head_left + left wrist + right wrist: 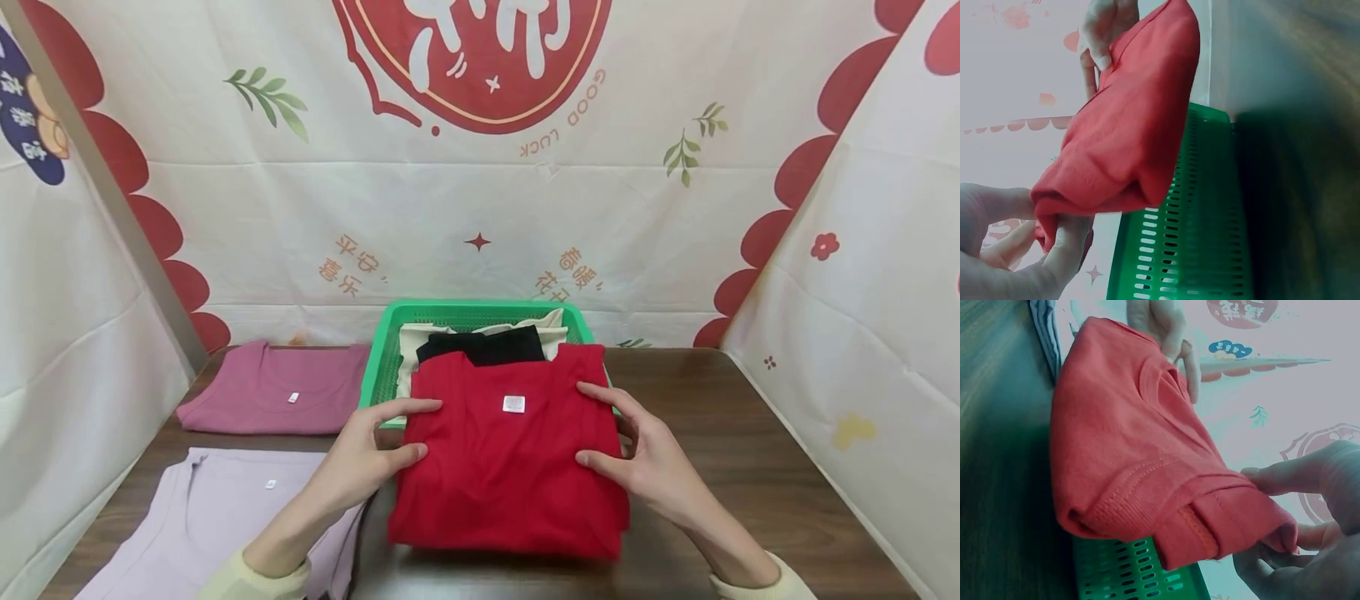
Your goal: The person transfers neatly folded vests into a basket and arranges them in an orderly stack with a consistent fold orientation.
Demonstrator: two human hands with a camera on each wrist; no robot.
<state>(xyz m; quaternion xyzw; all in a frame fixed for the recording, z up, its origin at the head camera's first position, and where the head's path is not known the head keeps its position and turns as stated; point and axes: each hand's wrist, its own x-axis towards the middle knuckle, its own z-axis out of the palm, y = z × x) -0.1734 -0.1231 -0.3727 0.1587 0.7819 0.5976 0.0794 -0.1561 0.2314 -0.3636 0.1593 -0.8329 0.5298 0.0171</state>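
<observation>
A folded red shirt (510, 475) with a white neck label hangs above the table, in front of and partly over a green basket (480, 308). My left hand (371, 450) grips its left side, thumb and fingers on either side of the cloth in the left wrist view. On the opposite side my right hand (645, 454) pinches the shirt between thumb and fingers, as the right wrist view also shows. Inside the basket lie a black folded garment (487, 346) and cream garments (411, 346). The red cloth hides the basket's front middle.
To the left on the brown wooden table (705, 433) lie a folded mauve-pink shirt (300, 387) and, nearer, a pale lilac shirt (232, 508). A printed white cloth (450, 200) hangs behind the table and along both sides.
</observation>
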